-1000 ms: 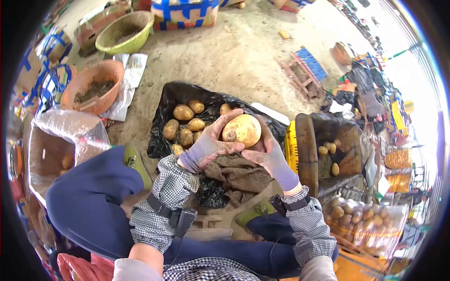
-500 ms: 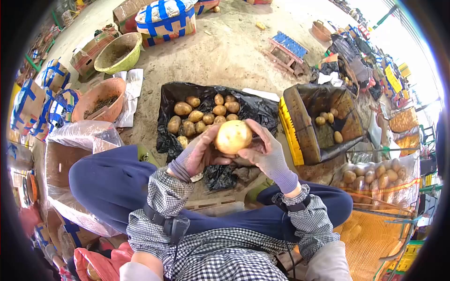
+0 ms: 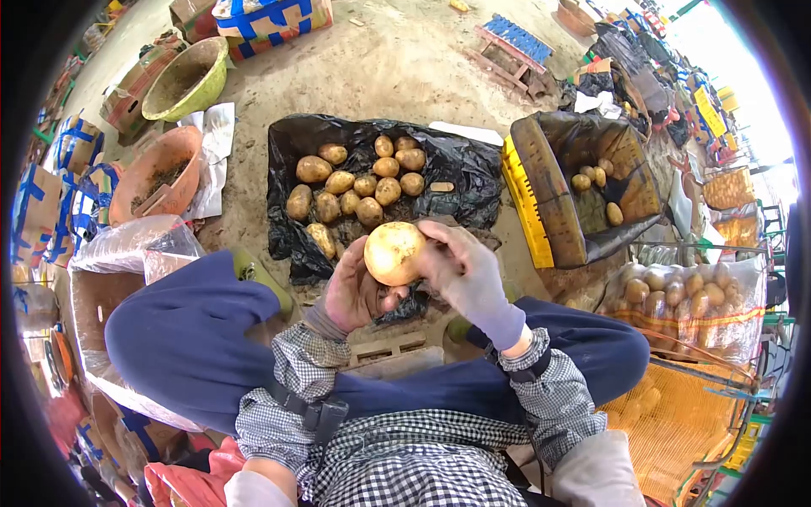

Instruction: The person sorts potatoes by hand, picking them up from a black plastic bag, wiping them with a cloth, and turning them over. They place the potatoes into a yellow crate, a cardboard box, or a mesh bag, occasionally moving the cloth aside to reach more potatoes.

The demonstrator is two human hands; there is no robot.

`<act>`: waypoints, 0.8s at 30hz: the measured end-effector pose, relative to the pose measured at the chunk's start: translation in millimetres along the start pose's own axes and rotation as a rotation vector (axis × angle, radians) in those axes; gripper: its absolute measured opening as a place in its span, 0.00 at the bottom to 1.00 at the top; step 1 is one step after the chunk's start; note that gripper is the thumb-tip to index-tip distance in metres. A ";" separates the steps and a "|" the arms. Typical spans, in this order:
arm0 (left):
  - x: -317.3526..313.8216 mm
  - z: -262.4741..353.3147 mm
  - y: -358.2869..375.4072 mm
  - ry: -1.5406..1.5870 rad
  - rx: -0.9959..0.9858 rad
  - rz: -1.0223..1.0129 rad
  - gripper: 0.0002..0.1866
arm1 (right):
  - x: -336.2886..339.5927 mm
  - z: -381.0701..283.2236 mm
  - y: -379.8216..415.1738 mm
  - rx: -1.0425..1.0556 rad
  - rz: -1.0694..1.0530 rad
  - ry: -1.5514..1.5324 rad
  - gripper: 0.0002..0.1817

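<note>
A large pale potato [image 3: 395, 253] is held up in front of me, with the fingers of my left hand [image 3: 351, 291] curled under its left side. My right hand [image 3: 480, 287], in a pale glove, is at the potato's right side, its fingertips at the skin and smeared by motion. Beyond both hands, several brown potatoes [image 3: 369, 211] lie in a container lined with black plastic [image 3: 465, 165]. A small tan strip [image 3: 441, 187] lies on that plastic, right of the potatoes.
To the right, a yellow crate [image 3: 528, 215] with a dark lining holds several small potatoes. A clear bag of potatoes [image 3: 676, 300] sits near my right knee. Orange [image 3: 190, 182] and green [image 3: 190, 89] basins stand at left, above an open carton [image 3: 106, 296]. A blue-topped stool [image 3: 517, 40] is farther off.
The potato has shifted slightly left and down in the view. My right hand's fingers have moved from around it to its right side. The view has tilted, shifting the surroundings.
</note>
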State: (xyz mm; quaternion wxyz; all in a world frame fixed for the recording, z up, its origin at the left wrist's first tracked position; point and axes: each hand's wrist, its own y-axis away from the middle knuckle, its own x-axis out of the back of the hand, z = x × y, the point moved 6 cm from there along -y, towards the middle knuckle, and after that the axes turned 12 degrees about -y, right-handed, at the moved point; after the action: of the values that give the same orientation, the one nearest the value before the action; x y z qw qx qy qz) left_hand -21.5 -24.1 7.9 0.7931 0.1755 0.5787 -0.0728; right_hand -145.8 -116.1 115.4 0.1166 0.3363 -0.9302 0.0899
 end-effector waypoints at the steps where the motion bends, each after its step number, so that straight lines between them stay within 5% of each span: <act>1: 0.9 -2.1 -0.8 -0.001 0.023 0.012 0.32 | 2.9 30.3 0.9 -0.264 0.068 -0.183 0.19; 4: 7.3 -6.7 -6.1 -0.013 0.032 0.085 0.31 | 7.9 48.6 -0.7 -0.268 0.176 -0.356 0.16; 5: 12.4 -4.6 -8.9 -0.060 -0.011 0.059 0.32 | 11.9 37.7 -7.0 0.038 0.197 -0.111 0.15; 6: 14.6 -1.9 -10.6 -0.108 -0.057 0.033 0.33 | 12.0 48.1 -6.2 0.034 0.193 -0.110 0.15; 7: 0.5 1.8 -11.8 -0.104 -0.060 0.035 0.33 | 14.0 64.5 -5.4 -0.079 0.208 -0.211 0.17; 9: -10.6 26.9 -4.7 -0.448 -0.353 0.385 0.31 | 21.9 79.8 -6.2 -0.196 0.218 -0.310 0.21; 11: -12.1 34.8 -5.8 -0.646 -0.444 0.383 0.31 | -2.8 103.3 7.5 -0.875 -0.051 -0.928 0.37; 14: -25.6 39.2 -11.3 -0.851 -0.504 0.378 0.41 | -25.3 82.0 0.4 -0.782 -0.096 -1.203 0.48; 16: -31.3 35.5 -14.3 -0.947 -0.580 0.337 0.42 | -26.8 81.2 -1.6 -0.732 -0.087 -1.273 0.47; 24: -23.0 24.8 -21.2 -0.883 -0.390 0.342 0.39 | -17.8 90.3 -1.5 -0.525 0.081 -1.099 0.39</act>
State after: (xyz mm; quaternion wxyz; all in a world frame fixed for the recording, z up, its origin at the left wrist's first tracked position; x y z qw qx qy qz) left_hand -13.5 -54.8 32.2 0.9805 0.0689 0.1542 0.1000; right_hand -145.6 -128.6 24.3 -0.3049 0.2579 -0.8574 -0.3245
